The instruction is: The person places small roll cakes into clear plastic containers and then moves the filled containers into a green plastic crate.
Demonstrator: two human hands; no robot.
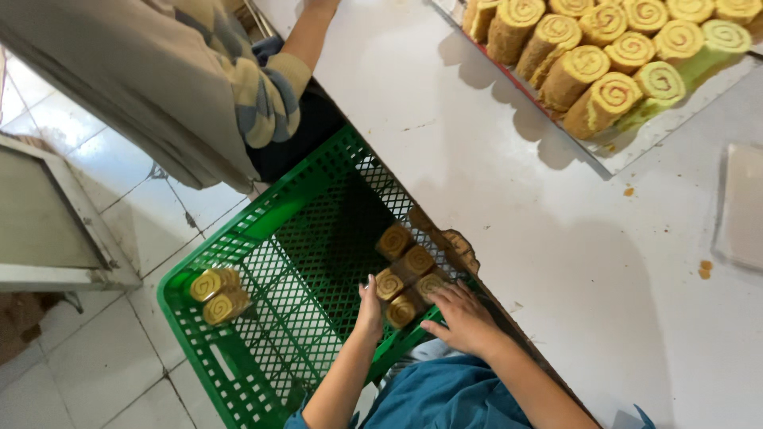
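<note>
A green plastic crate [238,238] stands on the floor against the white table's edge. Several brown-and-yellow swirl rolls [404,266] are stacked against its right wall, and two more swirl rolls [214,295] lie at its left end. My left hand [369,308] presses flat against the side of the lowest roll [400,311] in the stack. My right hand [465,319] reaches over the crate's rim, its fingers curled on a roll [431,284] at the stack's right side.
A metal tray [636,143] at the table's far right carries several swirl rolls [612,56], some with green sides. A flat pale lid [743,206] lies at the right edge. Another person in a striped sleeve [270,87] stands beyond the crate. A tiled floor [119,357] lies on the left.
</note>
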